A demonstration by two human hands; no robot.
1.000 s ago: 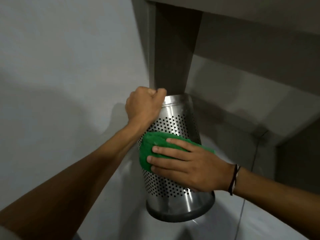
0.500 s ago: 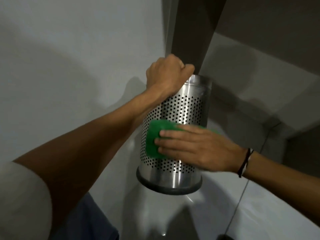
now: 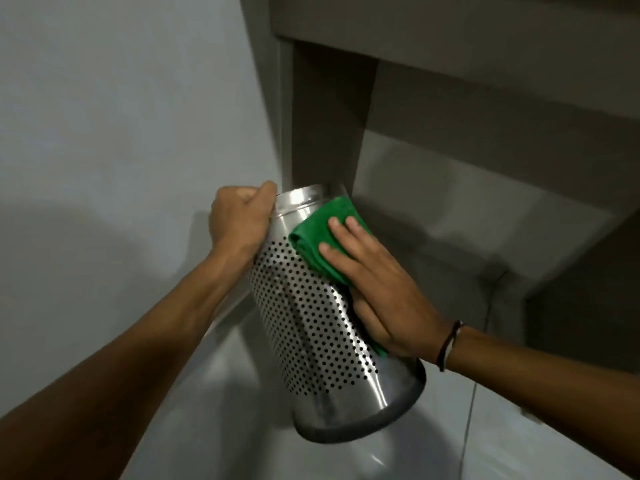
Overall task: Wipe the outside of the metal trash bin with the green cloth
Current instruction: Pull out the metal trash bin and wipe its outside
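A perforated shiny metal trash bin [image 3: 311, 327] is held in the air, tilted, its dark-rimmed base toward me and its open top pointing away. My left hand [image 3: 239, 220] is clenched on the bin's top rim at the left. My right hand [image 3: 374, 289] lies flat on the bin's right side and presses the folded green cloth [image 3: 325, 237] against the metal near the top rim. Part of the cloth is hidden under my palm; a green corner shows by my wrist.
A plain grey wall [image 3: 104, 133] is at the left. A dark wooden door frame [image 3: 325, 116] and recessed ledges [image 3: 485, 202] lie behind the bin. Pale glossy floor tiles [image 3: 502, 445] are below, with a thin cable [image 3: 471, 410] running down at the right.
The cloth and my right hand have slid from the middle of the bin up to its top rim on the right side. The bin has tipped, its base swinging toward the right.
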